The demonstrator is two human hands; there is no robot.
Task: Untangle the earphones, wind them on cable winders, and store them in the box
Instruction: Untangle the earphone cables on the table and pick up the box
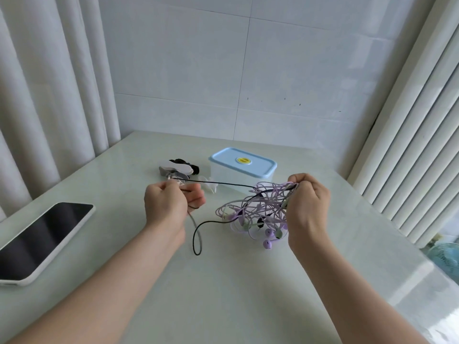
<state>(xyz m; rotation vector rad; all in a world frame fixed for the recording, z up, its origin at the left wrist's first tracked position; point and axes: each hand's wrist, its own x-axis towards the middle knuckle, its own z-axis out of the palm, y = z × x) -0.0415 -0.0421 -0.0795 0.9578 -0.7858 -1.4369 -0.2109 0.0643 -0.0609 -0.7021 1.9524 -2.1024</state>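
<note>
My right hand [308,207] grips a tangled bundle of purple earphone cables [258,214] with a few pale green and black parts, held above the table. Several purple earbuds dangle at the bundle's lower edge. A black earphone cable [218,182] runs taut out of the bundle to my left hand [169,207], which pinches it; the cable's slack end loops down onto the table below that hand. Behind my left hand lies a small pile of white, grey and black cable winders [177,167]. The translucent box [242,170] with its light blue lid on stands behind the bundle.
A phone [42,240] in a white case lies screen up at the left edge of the pale table [223,294]. White curtains hang at left and right, a tiled wall stands behind. A fan shows at the lower right beyond the table.
</note>
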